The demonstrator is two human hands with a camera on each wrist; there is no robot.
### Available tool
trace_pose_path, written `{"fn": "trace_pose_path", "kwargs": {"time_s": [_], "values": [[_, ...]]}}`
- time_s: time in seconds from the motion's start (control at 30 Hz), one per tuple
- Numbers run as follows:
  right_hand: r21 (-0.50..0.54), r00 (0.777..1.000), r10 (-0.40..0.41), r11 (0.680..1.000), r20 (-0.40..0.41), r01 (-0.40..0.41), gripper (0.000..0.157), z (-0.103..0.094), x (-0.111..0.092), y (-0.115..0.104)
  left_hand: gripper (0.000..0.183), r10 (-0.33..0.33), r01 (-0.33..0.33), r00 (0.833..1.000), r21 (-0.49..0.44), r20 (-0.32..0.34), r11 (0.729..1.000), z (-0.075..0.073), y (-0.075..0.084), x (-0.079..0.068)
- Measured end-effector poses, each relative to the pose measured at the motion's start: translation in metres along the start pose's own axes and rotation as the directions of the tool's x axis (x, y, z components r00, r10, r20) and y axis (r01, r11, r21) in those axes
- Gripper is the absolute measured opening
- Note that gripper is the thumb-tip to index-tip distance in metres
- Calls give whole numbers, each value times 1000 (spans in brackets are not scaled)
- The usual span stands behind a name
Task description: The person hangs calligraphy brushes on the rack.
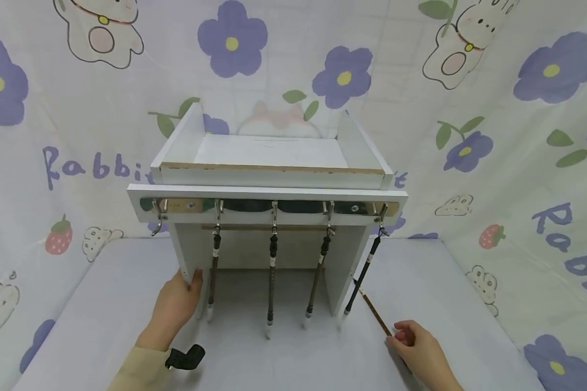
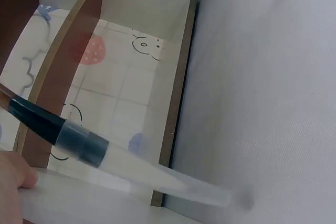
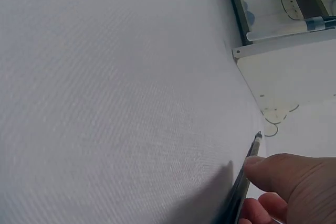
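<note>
My left hand [image 1: 173, 301] grips the lower part of the left side panel of a white shelf rack [image 1: 269, 178], its thumb on the front edge. From metal hooks on the rack's front rail hang several calligraphy brushes [image 1: 272, 277], pale tips down. One hanging brush [image 2: 81, 144] crosses the left wrist view close up. To the right of the rack, my right hand [image 1: 420, 350] pinches another calligraphy brush [image 1: 375, 314] between thumb and fingers, low over the table. The brush slants up toward the rack's right panel, and its near part is partly hidden by the hand.
The leftmost hook [image 1: 157, 217] carries no brush. A white tabletop [image 1: 244, 364] lies under the rack. Behind it hangs a patterned cloth [image 1: 283, 70] with flowers and rabbits. A black strap piece [image 1: 186, 357] sticks out from the left wrist.
</note>
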State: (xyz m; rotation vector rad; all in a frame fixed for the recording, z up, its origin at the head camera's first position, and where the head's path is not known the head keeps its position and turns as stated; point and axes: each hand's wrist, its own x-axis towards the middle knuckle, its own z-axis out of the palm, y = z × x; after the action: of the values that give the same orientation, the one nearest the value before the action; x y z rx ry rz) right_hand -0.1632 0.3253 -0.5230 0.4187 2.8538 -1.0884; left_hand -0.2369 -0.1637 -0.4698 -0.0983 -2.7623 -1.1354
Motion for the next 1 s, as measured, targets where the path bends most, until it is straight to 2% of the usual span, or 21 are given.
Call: {"fn": "trace_pose_path", "kwargs": {"time_s": [0.37,0.7,1.0], "values": [[-40,996,-64,997,-57,62,33,6,7,2,54,-5,5,1000,20,-21,1000,1,-2,-1],[-23,996,-16,1000,-93,14,24,5,5,3,52,8,-7,999,7,-38,1000,3,-1,1],[45,996,40,998,-74,-37,24,3,3,2,50,15,-14,999,24,-37,1000,1,0,0]]}}
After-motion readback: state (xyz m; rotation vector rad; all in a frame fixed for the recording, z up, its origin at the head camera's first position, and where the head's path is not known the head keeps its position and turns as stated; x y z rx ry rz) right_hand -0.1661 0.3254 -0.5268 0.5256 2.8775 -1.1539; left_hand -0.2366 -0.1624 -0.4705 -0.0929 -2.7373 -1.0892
